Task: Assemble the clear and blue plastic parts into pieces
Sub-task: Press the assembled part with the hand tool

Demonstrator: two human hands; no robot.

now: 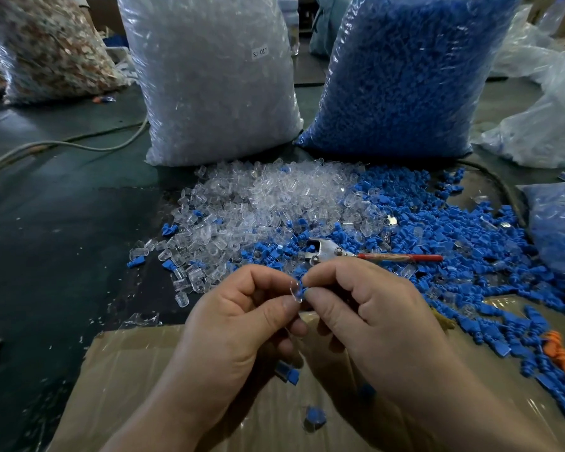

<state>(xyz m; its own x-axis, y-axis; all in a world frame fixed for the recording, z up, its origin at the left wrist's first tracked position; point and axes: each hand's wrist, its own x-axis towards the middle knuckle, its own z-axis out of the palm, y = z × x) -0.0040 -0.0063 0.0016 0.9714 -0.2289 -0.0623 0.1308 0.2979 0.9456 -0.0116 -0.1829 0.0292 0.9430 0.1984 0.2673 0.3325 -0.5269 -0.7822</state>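
My left hand (242, 318) pinches a small clear plastic part (295, 292) between thumb and forefinger. My right hand (369, 308) pinches a small blue plastic part (302, 286), and the two parts meet between my fingertips. Beyond my hands lies a heap of loose clear parts (268, 197), with a heap of loose blue parts (437, 230) to its right. Below my hands, two joined clear-and-blue pieces (287, 373) (315, 415) lie on a cardboard box (163, 380).
A big bag of clear parts (209, 76) and a big bag of blue parts (405, 70) stand at the back. Metal pliers with a red handle (356, 254) lie on the heaps. An orange part (560, 350) lies at right. A cable (62, 145) runs at left.
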